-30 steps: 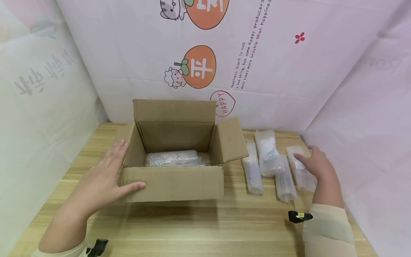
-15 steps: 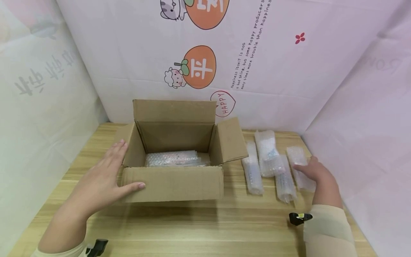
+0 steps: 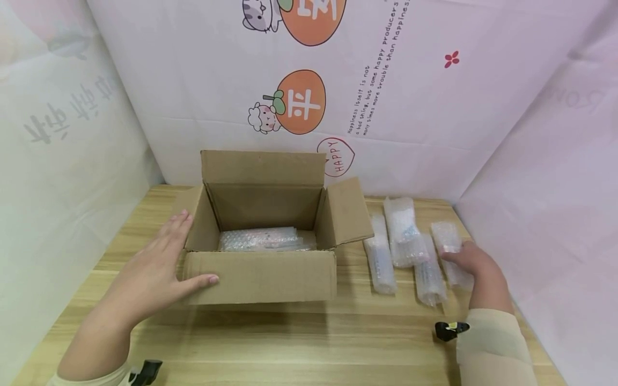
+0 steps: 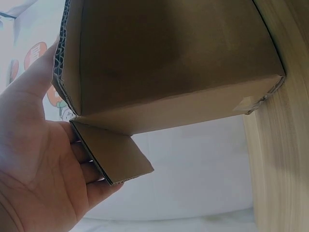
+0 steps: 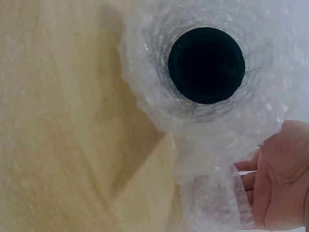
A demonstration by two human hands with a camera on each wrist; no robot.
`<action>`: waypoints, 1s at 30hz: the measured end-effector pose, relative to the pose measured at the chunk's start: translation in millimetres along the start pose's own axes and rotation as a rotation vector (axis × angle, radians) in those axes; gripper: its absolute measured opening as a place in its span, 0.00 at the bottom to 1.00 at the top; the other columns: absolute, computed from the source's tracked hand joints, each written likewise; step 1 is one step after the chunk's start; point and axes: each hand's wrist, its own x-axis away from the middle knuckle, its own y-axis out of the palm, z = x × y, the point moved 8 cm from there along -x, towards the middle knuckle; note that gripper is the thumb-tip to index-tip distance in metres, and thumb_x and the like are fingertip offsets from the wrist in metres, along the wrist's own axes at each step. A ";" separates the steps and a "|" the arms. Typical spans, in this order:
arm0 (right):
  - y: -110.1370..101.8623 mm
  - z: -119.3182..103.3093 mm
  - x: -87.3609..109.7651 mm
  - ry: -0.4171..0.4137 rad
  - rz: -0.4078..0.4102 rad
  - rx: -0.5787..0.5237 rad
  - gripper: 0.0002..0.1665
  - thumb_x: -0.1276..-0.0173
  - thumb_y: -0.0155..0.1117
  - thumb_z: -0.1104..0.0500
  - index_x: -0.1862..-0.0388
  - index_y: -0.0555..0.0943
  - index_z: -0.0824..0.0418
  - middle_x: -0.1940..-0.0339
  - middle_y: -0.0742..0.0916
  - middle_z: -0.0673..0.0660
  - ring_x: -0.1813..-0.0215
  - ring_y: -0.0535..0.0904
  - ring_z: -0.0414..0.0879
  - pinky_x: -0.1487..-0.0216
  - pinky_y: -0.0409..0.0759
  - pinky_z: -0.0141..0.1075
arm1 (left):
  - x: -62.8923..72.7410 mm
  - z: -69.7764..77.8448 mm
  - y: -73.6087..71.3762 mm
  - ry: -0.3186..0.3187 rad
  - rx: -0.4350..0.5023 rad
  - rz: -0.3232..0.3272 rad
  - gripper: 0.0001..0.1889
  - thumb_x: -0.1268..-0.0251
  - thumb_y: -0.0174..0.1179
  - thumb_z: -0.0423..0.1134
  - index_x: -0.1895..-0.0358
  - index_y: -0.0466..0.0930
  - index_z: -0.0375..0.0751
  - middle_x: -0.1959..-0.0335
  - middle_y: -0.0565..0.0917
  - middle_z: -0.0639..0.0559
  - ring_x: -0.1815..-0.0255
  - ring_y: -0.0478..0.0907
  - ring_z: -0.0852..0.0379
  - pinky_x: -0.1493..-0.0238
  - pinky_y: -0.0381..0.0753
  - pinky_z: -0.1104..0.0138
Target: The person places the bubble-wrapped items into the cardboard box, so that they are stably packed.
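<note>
In the head view, my left hand (image 3: 149,273) rests against the left side of a cardboard box (image 3: 260,276) with raised flaps. Its fingers lie behind the left flap (image 4: 113,152) in the left wrist view, and the thumb lies on the front flap. My right hand (image 3: 480,265) holds the rightmost bubble-wrapped roll (image 3: 451,241), thumb on the near side and fingers partly hidden behind it. Beside it lies another bubble-wrapped roll (image 3: 429,284), whose dark round end (image 5: 206,65) faces the right wrist camera. Bubble-wrapped packages (image 3: 260,237) lie inside the box.
Two more bubble-wrapped rolls lie between the box and the right hand: a narrow one (image 3: 381,262) and a wider one (image 3: 401,217). All stand on a wooden table (image 3: 270,343). White printed cloth (image 3: 410,161) hangs behind and at both sides.
My right hand has come down onto the rightmost roll, and its fingers have closed around it. The left hand and the box stay where they were.
</note>
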 end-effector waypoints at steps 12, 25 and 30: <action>-8.3 -6.0 7.2 -0.008 0.003 0.077 0.59 0.27 0.50 0.37 0.33 0.46 0.92 0.34 0.56 0.89 0.34 0.55 0.84 0.33 0.59 0.69 | 0.3 0.2 -0.4 0.003 0.005 0.001 0.62 0.48 0.57 0.76 0.20 0.32 0.50 0.18 0.37 0.51 0.19 0.40 0.44 0.26 0.54 0.39; -36.1 -31.3 21.3 -0.045 0.097 0.026 0.61 0.28 0.48 0.32 0.29 0.44 0.86 0.33 0.54 0.88 0.34 0.53 0.84 0.36 0.57 0.73 | -0.1 -0.4 -0.3 0.002 -0.006 -0.007 0.62 0.48 0.56 0.77 0.20 0.32 0.49 0.18 0.37 0.52 0.18 0.40 0.44 0.24 0.52 0.42; -48.2 -48.4 31.8 -0.069 0.120 0.015 0.62 0.29 0.47 0.30 0.27 0.44 0.83 0.31 0.57 0.86 0.33 0.54 0.83 0.36 0.58 0.73 | 0.0 0.2 -0.8 0.005 -0.003 -0.002 0.62 0.48 0.57 0.77 0.20 0.32 0.49 0.18 0.37 0.51 0.19 0.40 0.44 0.24 0.52 0.42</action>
